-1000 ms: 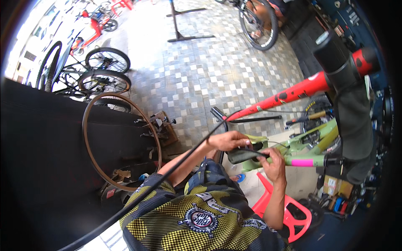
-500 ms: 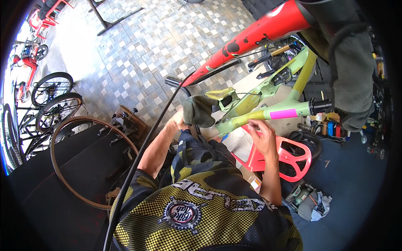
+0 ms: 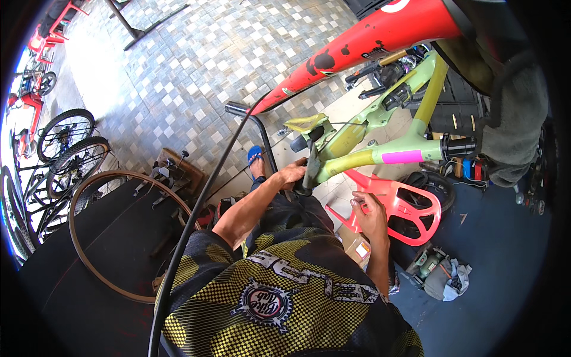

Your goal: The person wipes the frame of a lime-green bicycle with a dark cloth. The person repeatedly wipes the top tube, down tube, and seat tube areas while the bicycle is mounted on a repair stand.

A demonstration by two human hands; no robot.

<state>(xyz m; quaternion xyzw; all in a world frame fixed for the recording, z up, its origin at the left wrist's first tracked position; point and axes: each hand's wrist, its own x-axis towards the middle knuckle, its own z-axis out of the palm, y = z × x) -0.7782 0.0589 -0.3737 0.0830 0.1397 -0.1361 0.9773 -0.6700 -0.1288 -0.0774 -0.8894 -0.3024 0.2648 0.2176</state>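
A pale green and olive bicycle frame (image 3: 345, 162) with a pink patch on one tube hangs in front of me. At the tube's near left end, my left hand (image 3: 294, 172) grips a dark grey-green rag (image 3: 311, 169), which lies against the frame. The fingertips are partly hidden behind the rag. My right hand (image 3: 372, 215) is just below the tube, apart from it, its fingers loosely bent; nothing shows plainly in them. Above the green frame runs a chipped red tube (image 3: 333, 59), with a grey cloth wrap (image 3: 514, 137) hanging near its upper right end.
A red plastic chair (image 3: 410, 205) stands beneath the frame on the right. A black cable or hose (image 3: 205, 205) crosses in front of me on the left. A bare wheel rim (image 3: 74, 238) and several bicycles (image 3: 65, 134) are left. A bench tool (image 3: 428, 265) lies lower right.
My left hand has moved right with the rag, from beside the frame's end onto it. My right hand has come down off the tube. The view has shifted slightly.
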